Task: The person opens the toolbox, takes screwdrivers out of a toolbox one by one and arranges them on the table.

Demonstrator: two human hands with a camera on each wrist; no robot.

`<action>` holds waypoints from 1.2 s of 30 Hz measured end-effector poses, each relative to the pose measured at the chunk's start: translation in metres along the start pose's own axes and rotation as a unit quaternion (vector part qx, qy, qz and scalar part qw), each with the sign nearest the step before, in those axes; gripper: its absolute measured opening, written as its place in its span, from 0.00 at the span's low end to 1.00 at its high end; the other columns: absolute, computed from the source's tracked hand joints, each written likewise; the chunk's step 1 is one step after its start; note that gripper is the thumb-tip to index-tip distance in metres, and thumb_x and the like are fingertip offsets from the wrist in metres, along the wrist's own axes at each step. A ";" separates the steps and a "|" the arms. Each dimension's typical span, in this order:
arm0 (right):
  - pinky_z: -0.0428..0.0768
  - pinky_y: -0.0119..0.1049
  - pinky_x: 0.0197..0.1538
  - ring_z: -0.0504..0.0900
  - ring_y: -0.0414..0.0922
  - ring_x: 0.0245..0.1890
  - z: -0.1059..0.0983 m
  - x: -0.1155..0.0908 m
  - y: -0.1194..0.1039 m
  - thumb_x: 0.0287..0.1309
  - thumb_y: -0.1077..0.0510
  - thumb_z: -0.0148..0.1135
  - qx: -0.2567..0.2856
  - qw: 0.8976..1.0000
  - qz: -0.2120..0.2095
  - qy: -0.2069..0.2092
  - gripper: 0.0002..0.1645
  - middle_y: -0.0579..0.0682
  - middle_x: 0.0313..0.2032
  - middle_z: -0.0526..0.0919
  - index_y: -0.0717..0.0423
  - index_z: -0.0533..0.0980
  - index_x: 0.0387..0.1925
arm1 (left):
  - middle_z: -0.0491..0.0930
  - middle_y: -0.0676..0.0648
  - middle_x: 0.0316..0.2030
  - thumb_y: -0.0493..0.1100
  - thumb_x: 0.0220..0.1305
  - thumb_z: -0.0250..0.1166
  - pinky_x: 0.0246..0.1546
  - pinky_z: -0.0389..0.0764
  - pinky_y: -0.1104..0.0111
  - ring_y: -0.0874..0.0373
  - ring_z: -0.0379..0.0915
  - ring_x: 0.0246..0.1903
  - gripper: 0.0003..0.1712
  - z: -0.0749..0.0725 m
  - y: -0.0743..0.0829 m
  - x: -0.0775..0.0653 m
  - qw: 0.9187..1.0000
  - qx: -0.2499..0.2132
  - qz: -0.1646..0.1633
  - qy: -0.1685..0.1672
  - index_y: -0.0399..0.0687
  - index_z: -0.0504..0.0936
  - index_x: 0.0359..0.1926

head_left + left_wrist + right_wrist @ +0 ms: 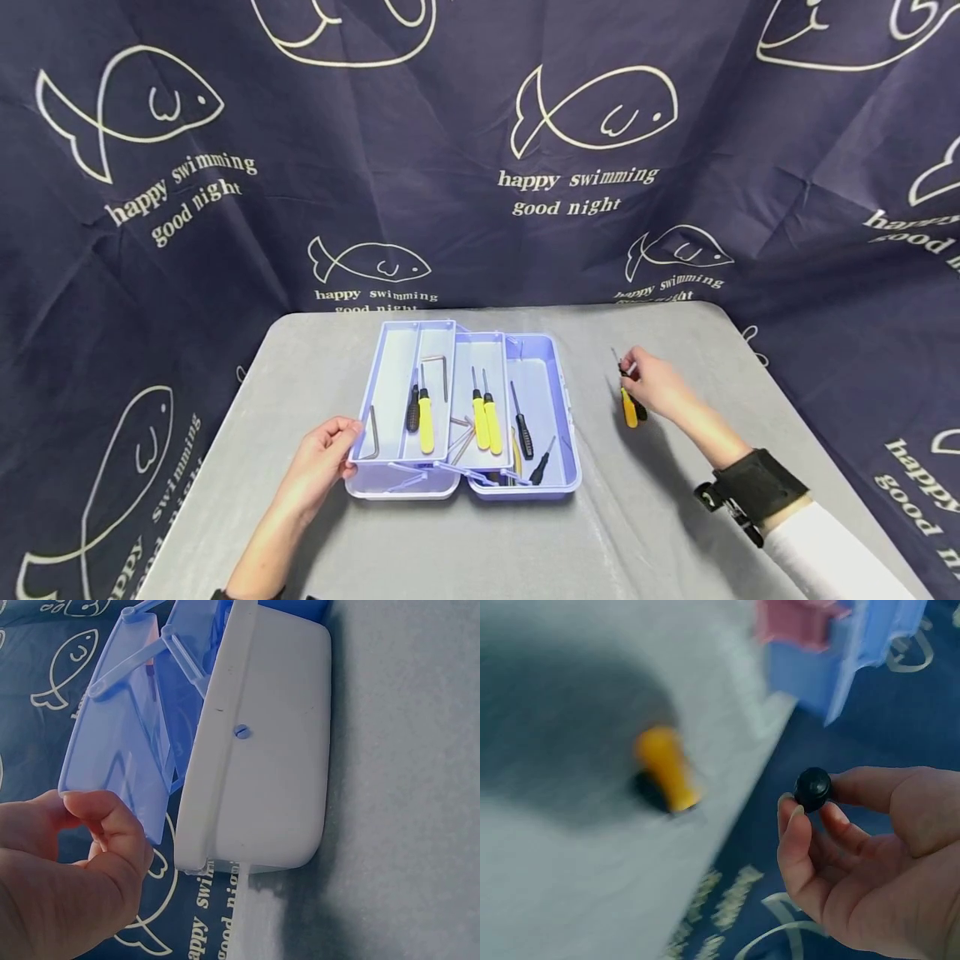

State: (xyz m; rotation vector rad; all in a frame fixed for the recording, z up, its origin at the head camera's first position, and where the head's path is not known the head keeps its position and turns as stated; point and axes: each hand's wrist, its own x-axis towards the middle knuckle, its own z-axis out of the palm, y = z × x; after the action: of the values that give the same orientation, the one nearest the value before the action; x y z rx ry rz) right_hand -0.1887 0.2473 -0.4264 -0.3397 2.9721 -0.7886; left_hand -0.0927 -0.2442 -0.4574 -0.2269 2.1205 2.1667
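Note:
My right hand (660, 387) pinches a black-handled screwdriver (812, 787) between thumb and fingers, its thin shaft pointing away. Below that hand, a yellow-handled screwdriver (628, 410) lies on the table beside a dark-handled one (641, 409); both look blurred in the right wrist view. My left hand (318, 454) grips the near left corner of the upper tray (112, 750) of the opened lavender toolbox (573, 454). That tray holds a hex key (374, 437), a bent hex key (445, 379), a black screwdriver (412, 410) and a yellow screwdriver (426, 425).
The middle tray (495, 343) holds two yellow screwdrivers (486, 425) and several hex keys (462, 446). In the toolbox's bottom are black screwdrivers (524, 437), partly under the tray. A grey-covered table (525, 550) meets a dark fish-patterned curtain (480, 275) behind.

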 end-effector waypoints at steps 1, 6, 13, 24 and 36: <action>0.81 0.52 0.38 0.83 0.55 0.32 0.000 -0.002 0.009 0.61 0.67 0.63 -0.002 1.000 0.010 -0.002 0.11 0.61 0.31 0.84 0.66 0.70 0.42 | 0.72 0.55 0.20 0.36 0.78 0.57 0.21 0.68 0.75 0.66 0.63 0.18 0.07 0.000 0.000 0.000 1.000 0.000 0.002 -0.002 0.37 0.75 0.40; 0.80 0.52 0.39 0.82 0.55 0.32 0.002 -0.008 0.041 0.59 0.66 0.63 -0.014 0.999 0.041 -0.005 0.10 0.61 0.31 0.84 0.66 0.71 0.39 | 0.73 0.55 0.21 0.37 0.79 0.56 0.20 0.68 0.75 0.66 0.63 0.18 0.08 -0.001 0.000 0.000 1.000 0.000 0.003 -0.009 0.37 0.75 0.40; 0.81 0.53 0.40 0.83 0.57 0.34 0.018 -0.014 0.062 0.59 0.64 0.63 -0.020 0.998 0.067 0.003 0.09 0.61 0.34 0.85 0.64 0.72 0.39 | 0.72 0.56 0.20 0.37 0.79 0.55 0.21 0.67 0.75 0.67 0.62 0.18 0.08 -0.001 0.001 -0.001 1.000 0.006 0.002 -0.010 0.37 0.74 0.40; 0.80 0.57 0.45 0.84 0.59 0.38 0.025 -0.012 0.068 0.61 0.63 0.62 -0.010 0.996 0.093 0.000 0.07 0.64 0.37 0.86 0.64 0.75 0.38 | 0.71 0.55 0.20 0.37 0.79 0.57 0.21 0.67 0.75 0.66 0.62 0.19 0.08 0.000 0.001 -0.001 1.000 -0.003 0.000 -0.004 0.38 0.75 0.39; 0.78 0.52 0.40 0.79 0.53 0.31 0.025 -0.013 0.069 0.59 0.63 0.63 -0.029 0.995 0.095 0.004 0.04 0.55 0.29 0.81 0.62 0.78 0.32 | 0.72 0.55 0.21 0.37 0.79 0.56 0.21 0.67 0.75 0.66 0.62 0.18 0.07 0.000 0.001 -0.002 1.000 -0.004 0.000 -0.006 0.37 0.75 0.40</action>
State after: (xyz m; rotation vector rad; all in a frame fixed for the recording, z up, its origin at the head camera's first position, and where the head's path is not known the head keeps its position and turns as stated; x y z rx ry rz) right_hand -0.1868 0.2964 -0.4820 -0.0535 2.9809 -0.6860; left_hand -0.0913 -0.2442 -0.4561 -0.2153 2.1062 2.1710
